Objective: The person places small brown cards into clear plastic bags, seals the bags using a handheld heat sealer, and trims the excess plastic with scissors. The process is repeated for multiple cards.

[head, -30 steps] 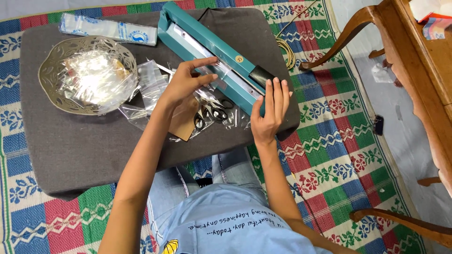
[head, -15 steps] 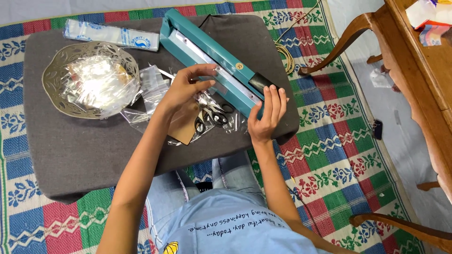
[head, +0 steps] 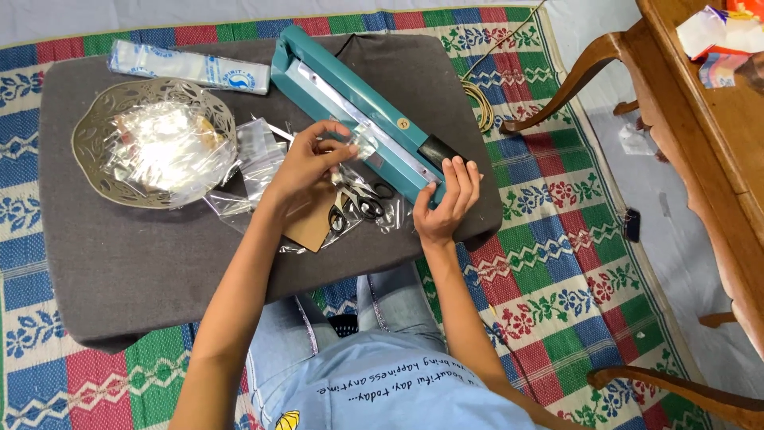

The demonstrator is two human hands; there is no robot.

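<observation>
A teal heat sealer (head: 350, 103) lies slanted across a dark grey board (head: 143, 255). My left hand (head: 306, 163) pinches a small clear plastic bag (head: 362, 145) against the sealer's near edge. My right hand (head: 446, 199) rests with fingers spread by the sealer's black handle (head: 438, 151), touching its end and gripping nothing. Black scissors (head: 362, 203) and a brown card (head: 314, 227) lie under loose clear bags just below my left hand.
A perforated metal bowl (head: 95, 119) of clear bags sits at the board's left. A long pack of bags (head: 187, 68) lies at the back. A patterned mat (head: 557, 263) covers the floor. Wooden chair (head: 573, 80) and table (head: 708, 143) stand at right.
My left hand has lifted off the sealer bar and drawn a small clear bag toward me. My right hand has shifted slightly lower beside the handle.
</observation>
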